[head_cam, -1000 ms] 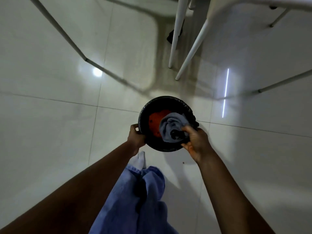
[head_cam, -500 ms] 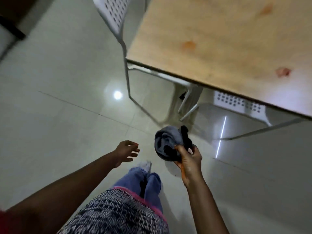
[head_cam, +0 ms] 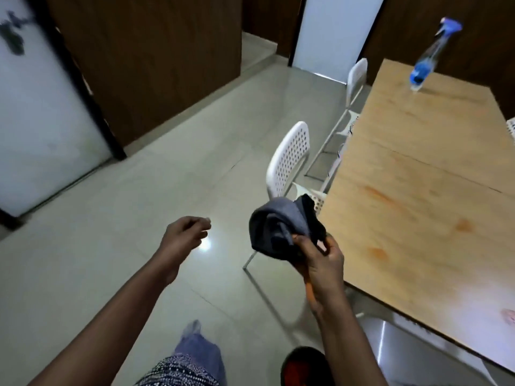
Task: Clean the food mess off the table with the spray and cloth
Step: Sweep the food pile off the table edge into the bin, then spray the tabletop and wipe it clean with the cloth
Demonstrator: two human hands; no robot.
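My right hand (head_cam: 320, 263) grips a bunched grey and black cloth (head_cam: 278, 227) in the air, just off the near left corner of the wooden table (head_cam: 418, 218). My left hand (head_cam: 185, 235) hangs beside it with loosely curled fingers and holds nothing. Orange and reddish food smears (head_cam: 377, 253) mark the tabletop, one more at its near right edge (head_cam: 508, 316). A blue spray bottle (head_cam: 430, 54) stands at the table's far end.
A white perforated chair (head_cam: 289, 160) stands at the table's left side, a second one (head_cam: 356, 79) further back. A black bin with red inside (head_cam: 303, 366) sits on the tiled floor by my legs. Dark wooden panels and a frosted door line the back.
A second ago both hands were at the black bin, the right one with the cloth over it. The left hand let go of the bin, and my view rose to the table.
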